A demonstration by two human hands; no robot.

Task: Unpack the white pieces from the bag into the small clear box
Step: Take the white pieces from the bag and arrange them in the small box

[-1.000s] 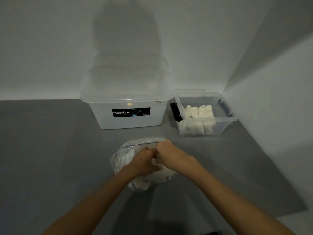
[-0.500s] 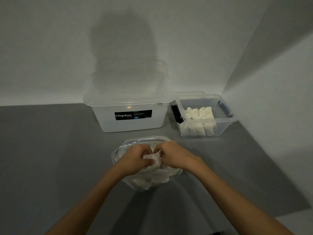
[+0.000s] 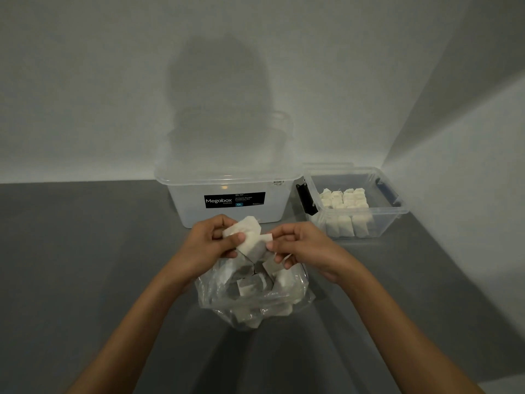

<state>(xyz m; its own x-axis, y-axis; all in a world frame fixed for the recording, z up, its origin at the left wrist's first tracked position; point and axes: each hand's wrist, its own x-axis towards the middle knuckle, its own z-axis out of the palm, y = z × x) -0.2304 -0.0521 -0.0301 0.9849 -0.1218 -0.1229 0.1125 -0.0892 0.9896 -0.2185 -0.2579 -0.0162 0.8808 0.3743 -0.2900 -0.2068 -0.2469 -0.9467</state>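
Note:
A clear plastic bag (image 3: 252,305) lies open on the grey floor in front of me, holding several white pieces (image 3: 250,285). Above its mouth I hold a small bunch of white pieces (image 3: 248,234) between both hands. My left hand (image 3: 210,243) grips them from the left. My right hand (image 3: 301,245) pinches their right edge, and another small piece dangles under its fingers. The small clear box (image 3: 397,214) stands at the right by the wall, with rows of white pieces (image 3: 345,200) standing inside.
A large lidded translucent Megabox tub (image 3: 227,191) stands straight behind the bag, against the back wall. A wall runs along the right side, close to the small box. Grey floor spreads out to the left.
Both hands have risen out of the bag's mouth, lifting a bunch of white pieces clear of it. The bag has slumped open below them.

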